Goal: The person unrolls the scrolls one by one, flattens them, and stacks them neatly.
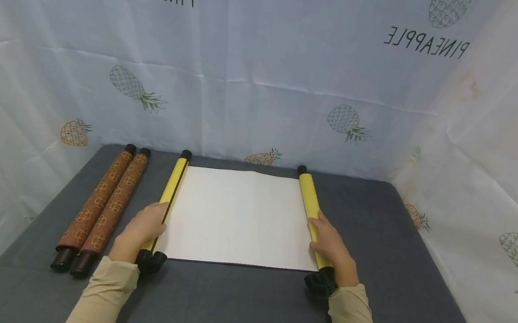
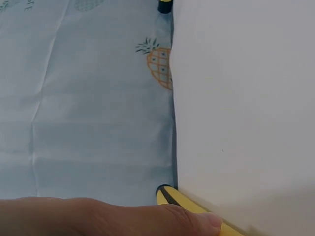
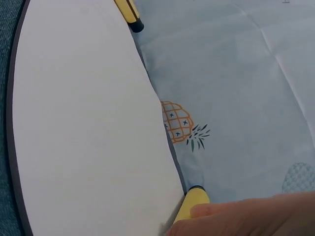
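A yellow-backed scroll (image 1: 242, 216) lies partly unrolled on the grey table, its blank white side facing up. My left hand (image 1: 144, 225) grips the left roll (image 1: 173, 183), with the thumb lying along it in the left wrist view. On the other side, my right hand (image 1: 330, 244) holds the right roll (image 1: 309, 192) around its lower half. Dark knobs cap the far ends of both rolls. The fingers beneath each roll are mostly hidden.
Two brown patterned scrolls (image 1: 95, 200) (image 1: 120, 200) with dark ends lie rolled up side by side at the left of the table (image 1: 229, 310). Behind the table hangs a pale curtain (image 1: 255, 117) printed with pineapples, which also runs down both sides.
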Demonstrator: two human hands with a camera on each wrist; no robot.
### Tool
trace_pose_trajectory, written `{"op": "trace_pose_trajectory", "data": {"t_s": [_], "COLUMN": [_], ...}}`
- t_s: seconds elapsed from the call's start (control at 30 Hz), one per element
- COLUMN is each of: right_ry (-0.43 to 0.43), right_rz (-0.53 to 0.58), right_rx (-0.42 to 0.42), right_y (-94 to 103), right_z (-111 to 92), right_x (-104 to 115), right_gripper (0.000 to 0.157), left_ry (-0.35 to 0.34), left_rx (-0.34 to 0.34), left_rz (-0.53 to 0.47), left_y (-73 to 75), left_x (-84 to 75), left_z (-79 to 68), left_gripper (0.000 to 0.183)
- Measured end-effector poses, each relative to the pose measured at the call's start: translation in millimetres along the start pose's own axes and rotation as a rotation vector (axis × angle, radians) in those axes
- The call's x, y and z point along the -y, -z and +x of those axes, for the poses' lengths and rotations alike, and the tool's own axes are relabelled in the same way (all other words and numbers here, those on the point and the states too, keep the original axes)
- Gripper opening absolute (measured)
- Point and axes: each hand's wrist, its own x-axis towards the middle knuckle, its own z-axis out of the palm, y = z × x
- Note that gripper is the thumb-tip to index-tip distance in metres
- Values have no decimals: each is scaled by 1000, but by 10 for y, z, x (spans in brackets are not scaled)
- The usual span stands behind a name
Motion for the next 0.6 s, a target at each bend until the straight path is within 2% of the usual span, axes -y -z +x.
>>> {"op": "trace_pose_trajectory", "data": {"t_s": [0.23, 0.6], "right_ry": [-28, -55], "right_rz": [-48, -53], "right_rx": [-76, -85], "right_y": [-18, -34], "right_z": [-30, -44], "right_x": [36, 79], "right_gripper": [65, 64], "left_ry": [2, 18], "left_rx": [-10, -16], "left_rz": [-9, -19], "left_y": [-13, -32], "left_x": [-9, -11], "left_z": [4, 15], "left_gripper": [57, 57]}}
